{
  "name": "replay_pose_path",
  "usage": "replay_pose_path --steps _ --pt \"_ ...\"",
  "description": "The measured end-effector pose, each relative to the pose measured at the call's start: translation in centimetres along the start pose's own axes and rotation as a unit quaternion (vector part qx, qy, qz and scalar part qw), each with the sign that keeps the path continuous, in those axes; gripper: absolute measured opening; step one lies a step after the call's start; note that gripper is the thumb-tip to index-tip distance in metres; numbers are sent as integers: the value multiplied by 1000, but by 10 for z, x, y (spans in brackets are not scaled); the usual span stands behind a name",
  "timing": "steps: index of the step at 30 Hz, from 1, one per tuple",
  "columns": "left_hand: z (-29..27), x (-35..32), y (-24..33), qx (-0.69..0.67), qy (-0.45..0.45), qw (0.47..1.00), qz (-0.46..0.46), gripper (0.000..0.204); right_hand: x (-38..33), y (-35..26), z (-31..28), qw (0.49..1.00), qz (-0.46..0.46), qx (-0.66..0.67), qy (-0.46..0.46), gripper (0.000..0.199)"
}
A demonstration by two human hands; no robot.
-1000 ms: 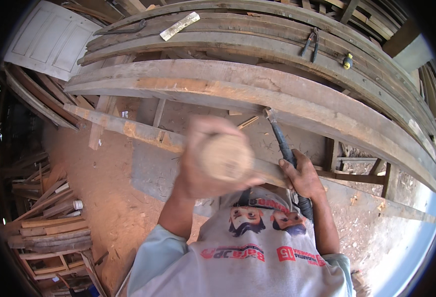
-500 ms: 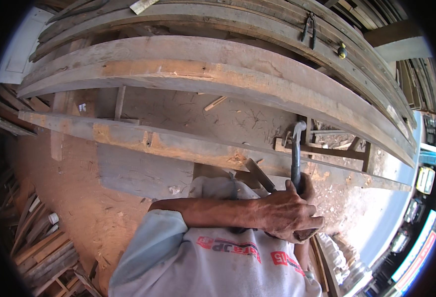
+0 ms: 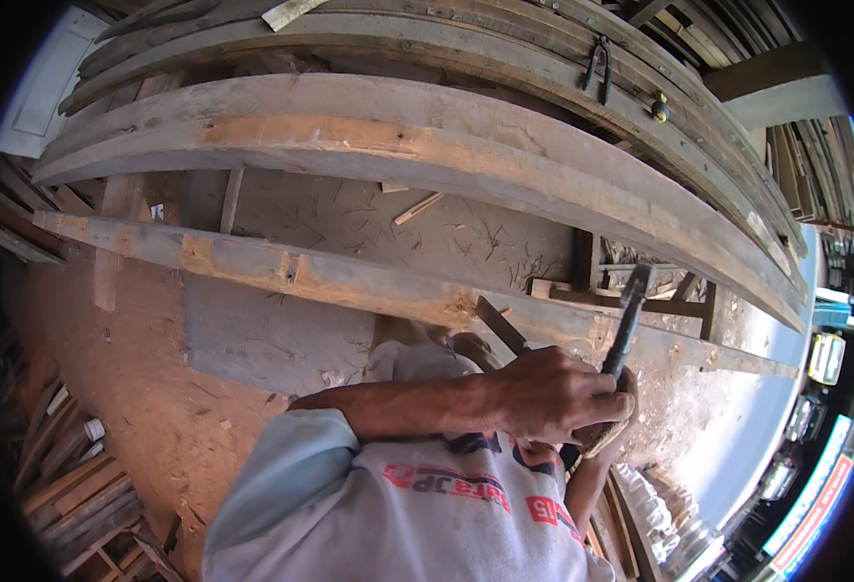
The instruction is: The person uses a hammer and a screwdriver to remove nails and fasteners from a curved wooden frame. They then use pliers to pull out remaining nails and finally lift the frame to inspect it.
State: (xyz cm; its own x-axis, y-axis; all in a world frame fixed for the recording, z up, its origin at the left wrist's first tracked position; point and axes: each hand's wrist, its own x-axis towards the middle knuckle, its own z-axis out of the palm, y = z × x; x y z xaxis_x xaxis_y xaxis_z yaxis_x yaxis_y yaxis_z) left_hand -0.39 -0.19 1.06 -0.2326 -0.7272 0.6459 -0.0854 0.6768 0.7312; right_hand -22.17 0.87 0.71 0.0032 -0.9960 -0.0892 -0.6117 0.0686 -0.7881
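Note:
My left hand (image 3: 543, 393) reaches across my body, its fingers wrapped round a chisel. The flat metal chisel blade (image 3: 501, 325) sticks out beyond the knuckles towards the beam, and what looks like its worn handle end (image 3: 606, 439) shows below the fingers. Close beside it, my right hand (image 3: 626, 398) is partly hidden behind the left and grips a claw hammer (image 3: 624, 332) by its dark handle, head up. Just past the chisel tip runs a long narrow wooden beam (image 3: 378, 291) with orange-brown bare patches.
A thick curved timber (image 3: 349, 136) lies beyond the beam, with stacked planks (image 3: 485, 48) behind it. Pincers (image 3: 598, 70) and a small yellow-black object (image 3: 660, 108) rest on the planks. Scrap wood (image 3: 82, 495) is piled at lower left. A roadway (image 3: 747, 427) shows at right.
The hammer has tipped to the right and its head has come lower. Both hands have shifted slightly, still holding their tools; the view has moved a little.

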Motion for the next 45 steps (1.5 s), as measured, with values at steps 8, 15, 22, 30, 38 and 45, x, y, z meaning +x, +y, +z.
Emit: replay_pose_path --steps 8,15,22,30,38,45 --pt "-5 3 0 57 28 997 -36 51 -19 -31 -25 960 -161 220 57 36" --pt "2 16 -8 108 65 990 -61 47 -41 10 -39 990 -132 -25 -48 23" --pt "12 11 -7 142 42 986 -72 51 -29 -17 -47 940 -192 255 123 23" --pt "8 9 -18 119 56 991 -38 44 -71 21 -11 996 50 51 -45 14" --pt "7 -3 -18 93 -24 995 -33 46 -77 -42 -16 912 -76 299 270 26" --pt "9 -1 -9 16 -127 991 -42 14 -93 -30 1 933 -50 227 276 26"
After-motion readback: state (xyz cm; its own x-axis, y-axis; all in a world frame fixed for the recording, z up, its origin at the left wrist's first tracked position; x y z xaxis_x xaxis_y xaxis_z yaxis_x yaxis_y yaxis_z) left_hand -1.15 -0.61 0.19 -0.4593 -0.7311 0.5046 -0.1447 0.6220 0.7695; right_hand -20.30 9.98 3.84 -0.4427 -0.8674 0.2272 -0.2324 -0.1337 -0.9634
